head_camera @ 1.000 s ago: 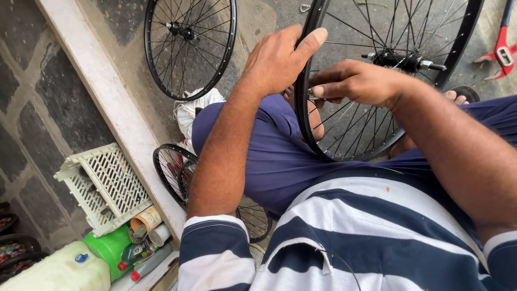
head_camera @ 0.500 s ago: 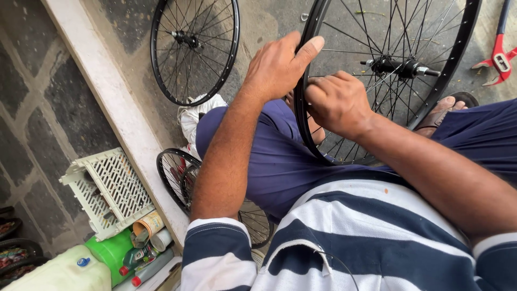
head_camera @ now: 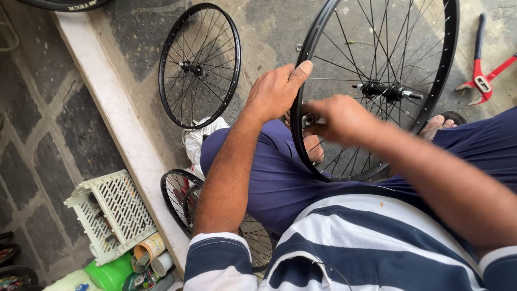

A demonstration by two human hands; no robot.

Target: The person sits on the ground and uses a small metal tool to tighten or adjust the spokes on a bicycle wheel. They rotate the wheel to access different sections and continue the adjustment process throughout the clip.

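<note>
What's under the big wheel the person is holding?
The big wheel rests on the person's lap in dark blue trousers. Toes show through the spokes. The ground right beneath it is covered.

one head-worn view, steeply down and close over lap, hands and upright wheel

A bicycle repair workshop: spoked wheels on concrete floor, red pliers nearby.

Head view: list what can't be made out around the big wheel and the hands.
- Right hand: motion-blurred, so whatever it pinches at the big wheel rim is unreadable.
- Wheel top: cut off by the frame edge.
- Small wheels by the left thigh: partly hidden behind the left arm.
- Left hand: palm hidden.
</note>
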